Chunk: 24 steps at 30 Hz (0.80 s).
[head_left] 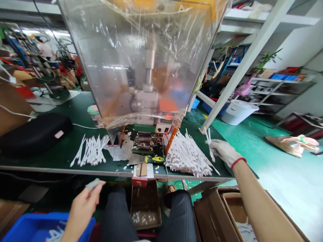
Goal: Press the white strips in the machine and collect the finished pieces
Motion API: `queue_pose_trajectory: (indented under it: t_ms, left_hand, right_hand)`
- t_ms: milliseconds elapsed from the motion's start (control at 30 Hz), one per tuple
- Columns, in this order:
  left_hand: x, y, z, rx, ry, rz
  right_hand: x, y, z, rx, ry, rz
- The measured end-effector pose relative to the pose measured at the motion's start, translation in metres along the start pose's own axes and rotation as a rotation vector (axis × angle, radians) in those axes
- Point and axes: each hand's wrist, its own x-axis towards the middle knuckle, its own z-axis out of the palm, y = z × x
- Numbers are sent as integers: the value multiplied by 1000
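1. At 2 o'clock, a pale wall [311, 40] closes the room, plain and lightly shaded.
2. Before it, between 2 and 3, stand loaded metal shelves [300, 83], a leafy plant [267, 60] on top.
3. Nearer, also at 2, a white post [244, 65] slants down.
4. At 3, a white bucket [238, 113] sits on the floor [254, 148], which is glossy green, with bright glare towards 4.
5. At 9, a dark green table [75, 105].
6. At 10, bright strip lights [60, 34] hang over a cluttered, blurred work area.
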Motion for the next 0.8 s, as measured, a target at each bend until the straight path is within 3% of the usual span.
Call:
queue_pose_trajectory:
  t_ms: [133,233,333,433,633,800]
  left_hand:
    - [-28,29,53,-110,-482,107]
    - [-42,58,89,-170,-724,204]
    - [-45,79,110,-171,-744,329]
    - [-43,86,114,-226,-708,307]
    - [-39,74,103,-453,-827,100]
    - [-39,70,100,-502,-839,28]
  right_hand:
    - [-56,-41,36,544,-227,-3]
    - [-102,-64,83,609,-452,-2]
    - [-133,-73,124,590,-590,-25]
    - [-145,-77,145,564,-598,-77]
    - [-145,-92,151,559,-590,-69]
    - [-147,-100,155,542,-559,-95]
